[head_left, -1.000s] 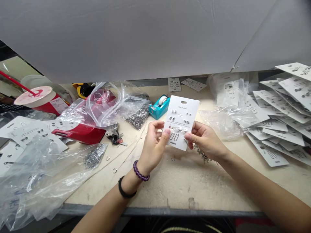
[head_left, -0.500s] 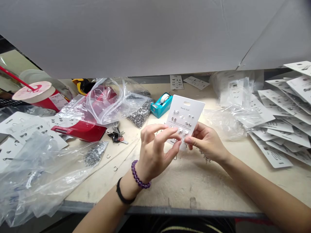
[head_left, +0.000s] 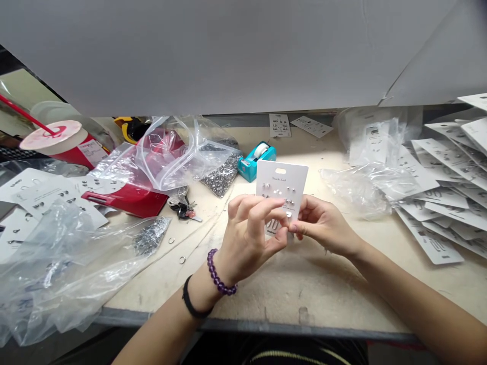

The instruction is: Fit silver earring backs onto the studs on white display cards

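A white earring card [head_left: 283, 175], printed with small text and set with several pairs of studs and hoops, stands tilted up above the table. My right hand [head_left: 323, 223] grips its lower right edge between thumb and fingers. In front of the card, my left hand [head_left: 253, 228] is curled, thumb and index fingertip brought close together at the lower hoops. Whatever they pinch is too small to make out. The left fingers cover part of the card's lower rows. Two loose rings, one a small metal hoop [head_left: 182, 260], lie on the table to the left.
A teal tape dispenser [head_left: 256, 161] stands behind the card. Leftward are a zip bag of metal pieces [head_left: 220, 175], keys [head_left: 184, 205], a red scoop-like object [head_left: 125, 199], plastic bags and a lidded cup [head_left: 57, 139]. Stacked earring cards [head_left: 429, 235] and crumpled plastic [head_left: 353, 190] lie right.
The card has shifted slightly left and down and stands more upright. My left fingers have moved in closer over its lower part, while my right hand keeps its grip.
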A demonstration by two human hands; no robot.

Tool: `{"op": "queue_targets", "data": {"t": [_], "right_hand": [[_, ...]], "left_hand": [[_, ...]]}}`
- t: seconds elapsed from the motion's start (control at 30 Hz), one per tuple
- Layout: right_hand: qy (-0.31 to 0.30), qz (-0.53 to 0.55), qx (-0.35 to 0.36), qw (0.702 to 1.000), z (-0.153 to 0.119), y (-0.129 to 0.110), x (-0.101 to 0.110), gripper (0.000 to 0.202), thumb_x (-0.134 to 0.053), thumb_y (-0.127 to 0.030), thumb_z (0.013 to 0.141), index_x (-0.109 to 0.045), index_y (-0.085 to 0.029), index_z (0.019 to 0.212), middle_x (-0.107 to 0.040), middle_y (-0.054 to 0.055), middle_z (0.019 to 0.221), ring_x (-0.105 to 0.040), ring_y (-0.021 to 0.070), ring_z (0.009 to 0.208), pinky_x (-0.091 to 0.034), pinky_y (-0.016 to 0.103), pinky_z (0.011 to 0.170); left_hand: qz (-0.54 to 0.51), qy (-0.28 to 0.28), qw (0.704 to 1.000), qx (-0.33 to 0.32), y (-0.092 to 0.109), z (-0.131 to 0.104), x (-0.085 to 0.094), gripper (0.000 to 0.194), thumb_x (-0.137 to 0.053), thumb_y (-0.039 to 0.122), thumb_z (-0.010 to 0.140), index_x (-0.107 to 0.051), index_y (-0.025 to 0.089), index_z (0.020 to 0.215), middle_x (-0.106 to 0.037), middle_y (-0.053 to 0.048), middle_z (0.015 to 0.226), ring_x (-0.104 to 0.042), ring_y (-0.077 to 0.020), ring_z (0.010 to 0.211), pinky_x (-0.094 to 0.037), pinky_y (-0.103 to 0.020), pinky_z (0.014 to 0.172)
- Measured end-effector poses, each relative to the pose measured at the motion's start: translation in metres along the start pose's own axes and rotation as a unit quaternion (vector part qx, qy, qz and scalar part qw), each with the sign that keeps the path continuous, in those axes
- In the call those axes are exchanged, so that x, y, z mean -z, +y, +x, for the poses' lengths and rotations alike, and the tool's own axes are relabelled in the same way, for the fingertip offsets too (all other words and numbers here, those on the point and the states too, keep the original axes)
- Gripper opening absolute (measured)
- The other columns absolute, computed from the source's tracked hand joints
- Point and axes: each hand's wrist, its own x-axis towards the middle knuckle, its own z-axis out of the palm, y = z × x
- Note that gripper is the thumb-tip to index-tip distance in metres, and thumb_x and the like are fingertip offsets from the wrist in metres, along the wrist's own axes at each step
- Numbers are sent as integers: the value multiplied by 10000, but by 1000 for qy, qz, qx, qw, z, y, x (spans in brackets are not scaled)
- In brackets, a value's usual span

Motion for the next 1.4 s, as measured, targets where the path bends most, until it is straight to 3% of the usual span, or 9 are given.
{"op": "queue_targets", "data": {"t": [0.47,0.9,1.0,1.23,1.33,1.4], "right_hand": [[-44,-12,-29,999,-1,-4,-1,285,-697,-326,689,-463,-166,713,-557,-16,635,-492,69,523,-399,200,460],[-101,-15,-18,995,-3,-10,0,203,-685,-220,702,-491,-162,713,-575,-25,631,-544,71,563,-435,188,502],[-81,-26,-4,996,-4,-11,0,200,-691,-222,699,-502,-161,720,-577,-17,642,-542,74,568,-440,194,501],[-30,40,41,998,0,-9,8,257,-709,-298,677,-495,-172,746,-597,-6,664,-541,80,523,-465,210,450],[-13,45,47,998,1,-8,8,260,-697,-339,685,-503,-177,749,-594,-9,665,-543,82,517,-466,212,436],[-3,51,51,997,2,-7,8,247,-671,-356,712,-511,-176,767,-601,-4,707,-538,73,512,-461,207,432]], "left_hand": [[-15,21,999,-20,2,3,-3,411,-583,48,613,-354,246,891,-621,66,708,-524,-152,739,-335,-353,772],[-28,26,999,-16,2,3,-2,408,-598,42,595,-315,250,803,-623,98,639,-481,-148,657,-315,-344,723],[-35,37,999,0,0,2,2,412,-616,58,595,-321,256,804,-614,90,632,-463,-161,680,-330,-349,726],[-128,143,980,55,0,-2,4,261,-453,100,741,-417,243,956,-580,14,666,-453,-188,781,-389,-381,729],[-145,206,962,104,-4,-1,-1,229,-492,99,764,-438,243,933,-507,20,697,-491,-153,747,-422,-338,702],[-152,213,956,136,-7,1,-4,282,-547,98,748,-430,245,959,-505,15,804,-527,-134,771,-442,-329,731]]}}
